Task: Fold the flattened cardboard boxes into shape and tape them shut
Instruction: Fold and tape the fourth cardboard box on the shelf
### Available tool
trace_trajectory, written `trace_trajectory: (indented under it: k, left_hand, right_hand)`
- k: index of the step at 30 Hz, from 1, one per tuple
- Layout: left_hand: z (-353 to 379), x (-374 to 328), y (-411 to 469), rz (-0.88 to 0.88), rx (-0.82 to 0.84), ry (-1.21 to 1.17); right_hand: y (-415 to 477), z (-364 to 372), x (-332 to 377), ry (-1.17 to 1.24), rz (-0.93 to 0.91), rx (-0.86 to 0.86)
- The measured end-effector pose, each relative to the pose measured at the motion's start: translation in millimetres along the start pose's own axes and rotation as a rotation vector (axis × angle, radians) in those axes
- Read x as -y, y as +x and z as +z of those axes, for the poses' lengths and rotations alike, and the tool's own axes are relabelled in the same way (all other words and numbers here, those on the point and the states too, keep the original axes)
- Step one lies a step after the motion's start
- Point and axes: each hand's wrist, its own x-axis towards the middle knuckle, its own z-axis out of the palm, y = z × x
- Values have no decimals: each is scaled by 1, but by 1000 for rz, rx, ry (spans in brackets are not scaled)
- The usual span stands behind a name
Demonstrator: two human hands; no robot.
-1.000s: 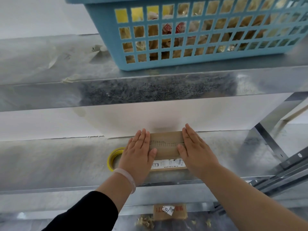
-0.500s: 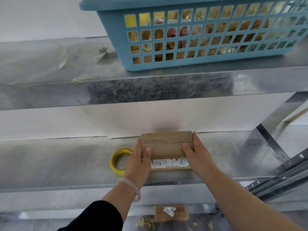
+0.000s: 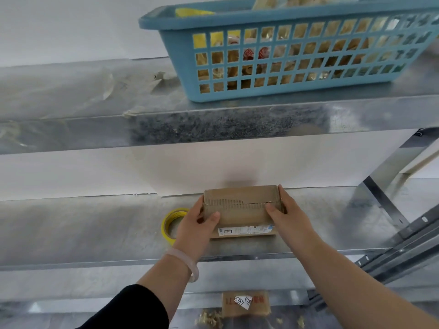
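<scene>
The left hand (image 3: 194, 230) hides the right side of the yellow tape roll (image 3: 169, 222), the blue basket (image 3: 297, 20) runs off the top and right edges, and the print of the white label (image 3: 244, 230) on the cardboard box (image 3: 240, 212) is too small to read.

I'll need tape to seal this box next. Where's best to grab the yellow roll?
Probably pinch the yellow tape roll by its ring wall from above, fingers in the open core: it lies flat on the shelf, beside the left hand gripping the cardboard box.

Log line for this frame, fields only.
phase: box held on shelf | left hand: grips its left end | right hand: grips right end | tape roll: lying left of box
</scene>
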Motion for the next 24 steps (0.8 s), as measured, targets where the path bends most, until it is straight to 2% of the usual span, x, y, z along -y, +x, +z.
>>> trace_trajectory:
  k: [6,11,15,17,20,24]
  left_hand:
    - [-6,4,-23,91,-74,57]
    - [-8,-2,-34,71,-111,-176]
    - [-10,-4,-34,20,-104,-182]
    - [-12,-6,-33,27,-103,-134]
    - [-16,-1,-29,17,-80,-91]
    - [-19,5,-26,35,-35,-27]
  right_hand:
    - [-27,-9,-6,118,-81,-42]
    - [-36,-11,-10,299,-72,-97]
    - [-39,-9,-11,405,-53,-75]
    - [-36,-9,-14,409,-58,-98]
    - [-32,-11,-19,364,-69,-35]
    - [-32,-12,-18,171,-95,45]
